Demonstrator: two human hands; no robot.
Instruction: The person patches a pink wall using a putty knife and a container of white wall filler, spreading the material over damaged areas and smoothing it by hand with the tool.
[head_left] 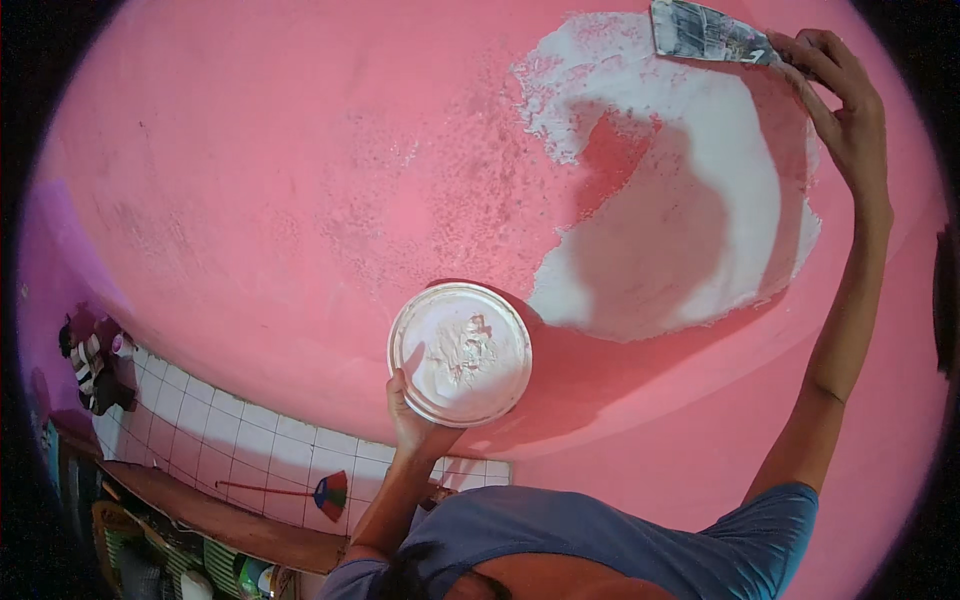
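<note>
My right hand grips the handle end of a putty knife, reaching high at the upper right. Its broad, smeared blade lies against the pink wall, at the top edge of a white patch of putty. Lower down, my left hand holds a round white lid from below, its thumb over the rim. A lump of putty sits in the middle of the lid. Left of the white patch, the wall paint looks rough and pitted. My shadow falls across the patch.
White floor tiles show at the lower left, where a broom with coloured bristles lies. A brown wooden edge runs beside them, with a rack of items below it. Dark and striped cloths are at the far left.
</note>
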